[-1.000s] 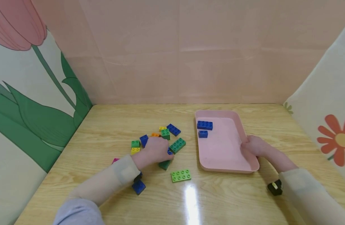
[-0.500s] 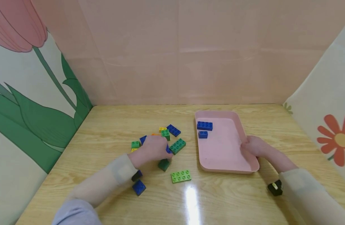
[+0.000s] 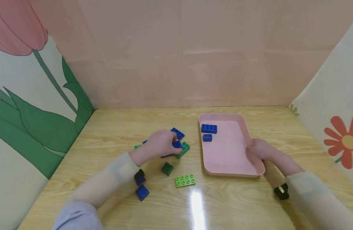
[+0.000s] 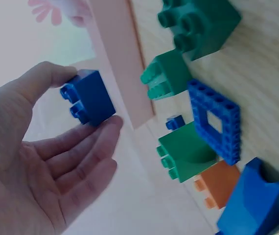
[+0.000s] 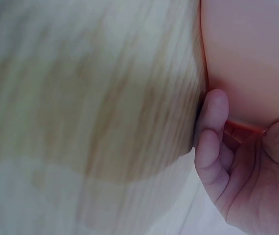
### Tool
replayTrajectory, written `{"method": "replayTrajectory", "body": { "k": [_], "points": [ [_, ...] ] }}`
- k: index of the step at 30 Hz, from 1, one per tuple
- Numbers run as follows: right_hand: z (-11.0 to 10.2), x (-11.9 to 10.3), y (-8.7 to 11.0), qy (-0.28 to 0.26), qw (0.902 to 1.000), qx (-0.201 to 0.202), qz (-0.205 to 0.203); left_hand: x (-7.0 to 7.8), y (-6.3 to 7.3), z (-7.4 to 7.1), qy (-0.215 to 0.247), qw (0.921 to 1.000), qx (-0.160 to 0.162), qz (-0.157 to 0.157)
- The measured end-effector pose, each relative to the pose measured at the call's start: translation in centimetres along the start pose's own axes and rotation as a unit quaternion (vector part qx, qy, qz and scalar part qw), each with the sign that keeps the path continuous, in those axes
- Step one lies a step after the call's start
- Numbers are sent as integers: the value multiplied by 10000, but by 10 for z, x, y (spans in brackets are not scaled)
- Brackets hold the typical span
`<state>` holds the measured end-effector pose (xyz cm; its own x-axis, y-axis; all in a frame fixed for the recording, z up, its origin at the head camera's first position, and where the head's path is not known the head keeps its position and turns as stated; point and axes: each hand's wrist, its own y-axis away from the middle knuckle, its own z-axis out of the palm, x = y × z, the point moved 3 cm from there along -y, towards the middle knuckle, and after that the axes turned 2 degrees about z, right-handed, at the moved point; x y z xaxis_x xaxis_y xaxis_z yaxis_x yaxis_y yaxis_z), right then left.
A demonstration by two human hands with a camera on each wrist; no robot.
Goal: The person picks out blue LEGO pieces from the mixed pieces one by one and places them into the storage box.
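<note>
Between thumb and fingertips, my left hand (image 3: 162,142) pinches a blue brick (image 4: 91,98), held above the pile of loose bricks. Its studs face the palm in the left wrist view. Beneath it lie a dark green brick (image 3: 184,149), a blue flat plate (image 3: 177,133) and, in the left wrist view, a blue square frame (image 4: 215,120) and an orange brick (image 4: 218,182). My right hand (image 3: 259,149) grips the right wall of a pink tray (image 3: 231,174), thumb inside and fingers outside. Two blue bricks (image 3: 209,128) sit at the tray's left side.
A light green brick (image 3: 185,180) lies in front of the pile, with a dark green brick (image 3: 167,169) to its left. Nearer the person is a blue brick (image 3: 142,192). The pink backdrop (image 3: 182,64) stands along the table's far edge.
My left hand has risen out of the pile with the blue brick, moving slightly away from the person. The dark green brick beneath it now shows fully. The right hand and tray stay put.
</note>
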<state>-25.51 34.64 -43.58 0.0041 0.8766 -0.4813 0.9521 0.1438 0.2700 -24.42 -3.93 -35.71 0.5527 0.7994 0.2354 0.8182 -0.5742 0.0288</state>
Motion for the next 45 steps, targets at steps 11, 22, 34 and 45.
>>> {"method": "replayTrajectory", "body": {
  "k": [11, 22, 34, 45],
  "points": [
    [1, 1, -2, -122, 9999, -80, 59, 22, -31, -23, 328, 9982, 408, 308],
    [1, 3, -3, -138, 9998, -141, 101, 49, -65, -14, 28, 9920, 367, 1207],
    [0, 2, -1, -236, 9995, -184, 139, 68, -97, 9, -957, 9800, -256, 1725],
    [-1, 2, 0, -118, 9997, -150, 135, 80, -115, 41, -1489, 9666, -826, 1915]
  ]
}}
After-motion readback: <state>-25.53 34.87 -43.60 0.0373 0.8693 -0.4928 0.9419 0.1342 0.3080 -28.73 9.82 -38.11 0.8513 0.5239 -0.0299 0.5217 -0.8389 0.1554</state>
